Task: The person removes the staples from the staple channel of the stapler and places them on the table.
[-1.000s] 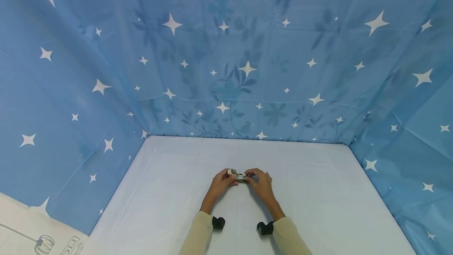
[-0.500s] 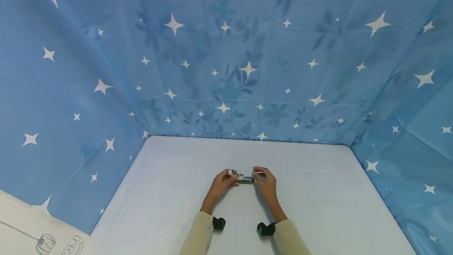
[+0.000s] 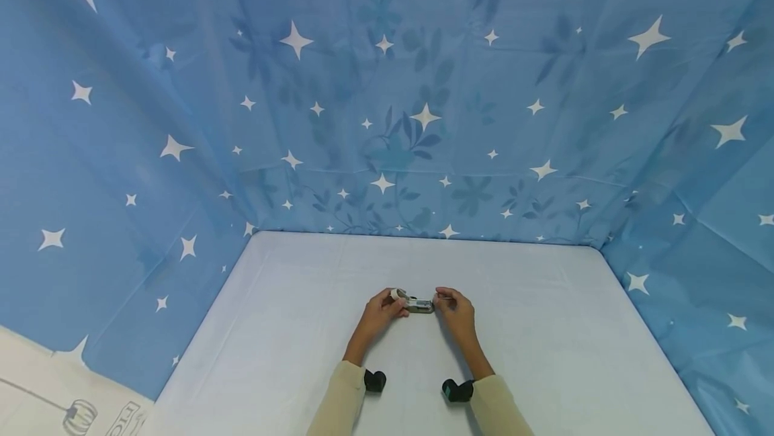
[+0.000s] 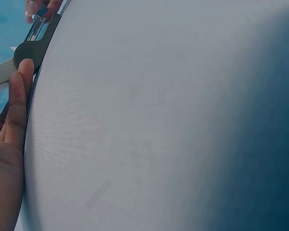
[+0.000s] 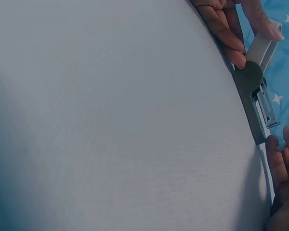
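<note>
A small stapler point(image 3: 420, 306) with its cover folded back is near the middle of the white table. Its dark green base point(image 5: 249, 91), pale raised cover point(image 5: 261, 47) and metal staple channel point(image 5: 267, 107) show in the right wrist view. My left hand point(image 3: 376, 318) grips the stapler at the hinge end, thumb on the cover and fingers along the base. Just beyond the free end of the base, my right hand point(image 3: 458, 320) pinches a small blue-grey piece point(image 5: 281, 146) between thumb and fingertips. Most of that piece is hidden by the fingers.
The white tabletop point(image 3: 290, 328) spreads around both hands. Blue star-print curtains point(image 3: 387, 86) hang behind it and at both sides. Black wrist cameras point(image 3: 375, 381) sit on the inner side of each sleeve.
My right hand has drawn off the stapler's open channel and shifted slightly right, uncovering that end. My left hand keeps its grip, and the stapler stays almost in place.
</note>
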Tool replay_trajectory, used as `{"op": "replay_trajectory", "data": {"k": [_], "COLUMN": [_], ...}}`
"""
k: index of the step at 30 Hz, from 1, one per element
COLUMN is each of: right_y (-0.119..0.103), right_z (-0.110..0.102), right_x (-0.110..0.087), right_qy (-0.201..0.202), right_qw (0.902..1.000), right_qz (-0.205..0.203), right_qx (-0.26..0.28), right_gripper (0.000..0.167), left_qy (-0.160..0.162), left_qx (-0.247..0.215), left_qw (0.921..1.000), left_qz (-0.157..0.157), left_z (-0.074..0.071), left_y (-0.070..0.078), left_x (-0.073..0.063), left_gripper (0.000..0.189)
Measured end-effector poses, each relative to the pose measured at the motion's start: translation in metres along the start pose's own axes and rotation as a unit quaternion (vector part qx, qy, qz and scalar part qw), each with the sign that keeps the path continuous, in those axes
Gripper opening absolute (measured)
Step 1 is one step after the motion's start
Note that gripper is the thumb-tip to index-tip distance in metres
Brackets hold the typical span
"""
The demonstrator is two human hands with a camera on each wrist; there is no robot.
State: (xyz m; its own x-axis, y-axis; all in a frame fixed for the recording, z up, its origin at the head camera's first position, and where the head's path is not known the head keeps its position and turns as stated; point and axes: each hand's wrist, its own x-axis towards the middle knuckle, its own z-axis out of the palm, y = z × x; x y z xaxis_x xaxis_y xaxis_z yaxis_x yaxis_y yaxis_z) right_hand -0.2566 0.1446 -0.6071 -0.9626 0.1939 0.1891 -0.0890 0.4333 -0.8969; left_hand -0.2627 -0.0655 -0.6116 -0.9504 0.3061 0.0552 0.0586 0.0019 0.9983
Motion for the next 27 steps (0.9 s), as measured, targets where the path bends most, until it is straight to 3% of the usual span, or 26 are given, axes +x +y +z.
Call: {"op": "replay_trajectory", "data": {"k": [10,17,27], "right_y": [-0.003,0.003,0.006], "right_z": [-0.003,-0.008,-0.018], "right_x": [0.000,0.002,0.002], "right_qy": [-0.002,-0.021,-0.024], "right_qw": [0.9999,0.9990,0.9996], "right_qz": [0.014,-0.014,0.002], "right_qx": [0.004,0.038,-0.015], "right_gripper": [0.018,0.023,0.023], "left_qy": [0.005,0.006,-0.001], "left_qx": [0.015,0.017,-0.012], "left_qw": [0.9999,0.9998,0.9999], "left_qz": [0.001,0.001,-0.003], "left_z": [0.001,0.001,0.000], "left_y": [0.002,0.000,-0.002], "left_x": [0.002,0.004,0.001], "left_gripper": [0.032,0.032,0.036]}}
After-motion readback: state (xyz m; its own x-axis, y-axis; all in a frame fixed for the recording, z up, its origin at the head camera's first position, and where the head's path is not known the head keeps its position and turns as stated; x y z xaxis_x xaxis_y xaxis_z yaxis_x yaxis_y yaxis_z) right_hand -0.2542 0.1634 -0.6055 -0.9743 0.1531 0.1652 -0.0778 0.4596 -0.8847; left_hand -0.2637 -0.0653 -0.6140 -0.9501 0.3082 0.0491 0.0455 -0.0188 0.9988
